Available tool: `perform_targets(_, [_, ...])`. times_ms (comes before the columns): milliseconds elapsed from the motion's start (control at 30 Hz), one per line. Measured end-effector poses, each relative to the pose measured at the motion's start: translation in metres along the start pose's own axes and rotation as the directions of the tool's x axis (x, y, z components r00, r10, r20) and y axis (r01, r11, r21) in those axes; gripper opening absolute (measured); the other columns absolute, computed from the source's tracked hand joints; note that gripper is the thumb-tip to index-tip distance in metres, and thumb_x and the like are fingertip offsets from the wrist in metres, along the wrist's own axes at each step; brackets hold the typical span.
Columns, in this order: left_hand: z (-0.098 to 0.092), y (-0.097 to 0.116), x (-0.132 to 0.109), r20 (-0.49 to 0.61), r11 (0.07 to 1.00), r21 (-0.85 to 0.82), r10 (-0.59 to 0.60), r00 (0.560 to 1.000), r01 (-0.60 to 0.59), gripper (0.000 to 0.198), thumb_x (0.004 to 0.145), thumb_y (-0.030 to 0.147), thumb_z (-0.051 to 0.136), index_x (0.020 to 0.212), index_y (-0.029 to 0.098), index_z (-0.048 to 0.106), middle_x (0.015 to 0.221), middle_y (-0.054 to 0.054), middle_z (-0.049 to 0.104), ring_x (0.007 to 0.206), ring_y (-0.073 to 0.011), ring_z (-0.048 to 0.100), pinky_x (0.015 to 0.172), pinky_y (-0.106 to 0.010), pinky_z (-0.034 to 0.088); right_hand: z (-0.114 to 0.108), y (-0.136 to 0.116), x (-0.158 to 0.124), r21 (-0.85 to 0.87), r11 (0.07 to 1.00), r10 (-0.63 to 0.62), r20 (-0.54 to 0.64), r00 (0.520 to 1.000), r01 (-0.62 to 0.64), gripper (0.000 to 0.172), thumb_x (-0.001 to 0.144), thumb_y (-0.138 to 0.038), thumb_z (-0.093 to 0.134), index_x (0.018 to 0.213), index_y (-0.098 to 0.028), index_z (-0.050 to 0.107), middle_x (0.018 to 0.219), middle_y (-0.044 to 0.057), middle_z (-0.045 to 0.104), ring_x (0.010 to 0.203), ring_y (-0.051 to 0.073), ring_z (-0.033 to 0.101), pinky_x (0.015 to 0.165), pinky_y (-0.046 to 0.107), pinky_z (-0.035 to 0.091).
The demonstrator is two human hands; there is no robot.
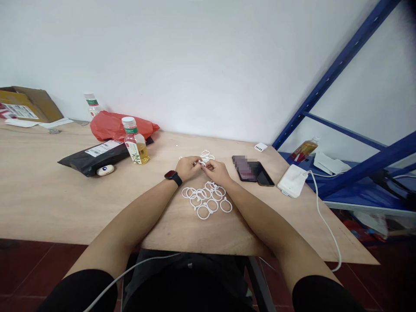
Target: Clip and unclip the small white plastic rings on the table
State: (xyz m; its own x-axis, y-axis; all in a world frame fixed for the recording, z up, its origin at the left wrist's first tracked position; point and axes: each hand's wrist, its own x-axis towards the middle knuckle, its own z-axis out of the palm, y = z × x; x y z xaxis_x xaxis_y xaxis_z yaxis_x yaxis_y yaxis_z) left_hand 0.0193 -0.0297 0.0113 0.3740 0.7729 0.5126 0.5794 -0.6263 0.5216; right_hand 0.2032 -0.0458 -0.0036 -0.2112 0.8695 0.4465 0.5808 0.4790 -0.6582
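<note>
Near the middle of the wooden table (156,199), my left hand (188,167) and my right hand (217,170) meet fingertip to fingertip. Both are closed on a small white plastic ring (203,163), which the fingers partly cover. Just beyond the hands lie a few more white rings (205,153). A loose pile of white rings with small tabs (203,212) is spread between my forearms, nearer the table's front edge. A black watch sits on my left wrist.
To the left stand a drink bottle (139,149), a black parcel bag (86,162), a red bag (107,125) and a small white case (105,170). Phones (266,174) and a white power bank (293,181) with a cable lie right, beside a blue metal rack (351,138).
</note>
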Motion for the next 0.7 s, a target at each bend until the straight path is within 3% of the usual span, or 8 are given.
perform_targets(267, [0.004, -0.005, 0.001, -0.032, 0.998, -0.046, 0.038, 0.999, -0.039, 0.028, 0.08, 0.013, 0.045, 0.088, 0.016, 0.072, 0.09, -0.005, 0.072, 0.083, -0.0166, 0.065, 0.081, -0.028, 0.049, 0.002, -0.007, -0.003, -0.074, 0.995, -0.067, 0.072, 0.995, 0.072, 0.011, 0.082, -0.032, 0.064, 0.079, -0.021, 0.063, 0.072, -0.001, 0.067, 0.064, 0.013, 0.061, 0.062, 0.023, 0.044])
perform_targets(400, [0.003, -0.002, -0.001, -0.149, 0.997, -0.026, 0.067, 0.987, -0.072, 0.04, 0.083, 0.018, 0.05, 0.121, 0.016, 0.061, 0.119, -0.009, 0.063, 0.076, -0.0131, 0.061, 0.08, -0.029, 0.051, -0.002, -0.004, 0.001, -0.174, 0.985, -0.022, -0.047, 0.999, 0.014, 0.013, 0.084, -0.034, 0.062, 0.083, -0.022, 0.065, 0.07, -0.001, 0.067, 0.065, 0.014, 0.061, 0.062, 0.023, 0.041])
perform_targets(467, [0.0, 0.001, -0.002, -0.166, 0.997, -0.001, 0.075, 0.983, -0.076, 0.042, 0.085, 0.023, 0.053, 0.126, 0.015, 0.057, 0.115, -0.009, 0.063, 0.07, -0.0118, 0.058, 0.074, -0.028, 0.05, -0.006, -0.001, 0.003, -0.246, 0.968, 0.031, -0.114, 0.993, -0.059, 0.015, 0.084, -0.036, 0.062, 0.083, -0.022, 0.066, 0.068, -0.001, 0.067, 0.064, 0.015, 0.06, 0.062, 0.024, 0.039])
perform_targets(567, [-0.004, 0.006, -0.003, 0.036, 0.986, -0.001, 0.166, 0.986, -0.166, 0.023, 0.085, 0.031, 0.057, 0.097, 0.016, 0.068, 0.083, -0.003, 0.067, 0.068, -0.0131, 0.058, 0.068, -0.026, 0.047, -0.012, 0.002, 0.004, -0.326, 0.937, 0.094, -0.106, 0.99, -0.124, 0.02, 0.081, -0.04, 0.066, 0.092, -0.024, 0.068, 0.07, -0.002, 0.068, 0.067, 0.016, 0.061, 0.062, 0.025, 0.038])
perform_targets(633, [-0.004, 0.011, -0.004, 0.229, 0.976, -0.035, 0.219, 0.949, -0.217, 0.022, 0.082, 0.038, 0.061, 0.079, 0.017, 0.068, 0.07, -0.001, 0.066, 0.064, -0.0127, 0.057, 0.064, -0.024, 0.044, -0.014, 0.003, 0.005, -0.351, 0.926, 0.12, -0.074, 0.99, -0.139, 0.028, 0.078, -0.043, 0.068, 0.1, -0.026, 0.068, 0.072, -0.002, 0.069, 0.068, 0.016, 0.062, 0.062, 0.025, 0.038])
perform_targets(700, [-0.001, 0.014, -0.004, 0.352, 0.97, -0.062, 0.241, 0.905, -0.235, 0.029, 0.078, 0.045, 0.065, 0.073, 0.017, 0.067, 0.066, 0.0, 0.065, 0.06, -0.0118, 0.056, 0.061, -0.023, 0.041, -0.014, 0.003, 0.005, -0.36, 0.92, 0.139, -0.072, 0.988, -0.155, 0.029, 0.08, -0.044, 0.066, 0.104, -0.026, 0.068, 0.073, -0.002, 0.069, 0.069, 0.017, 0.062, 0.062, 0.025, 0.037])
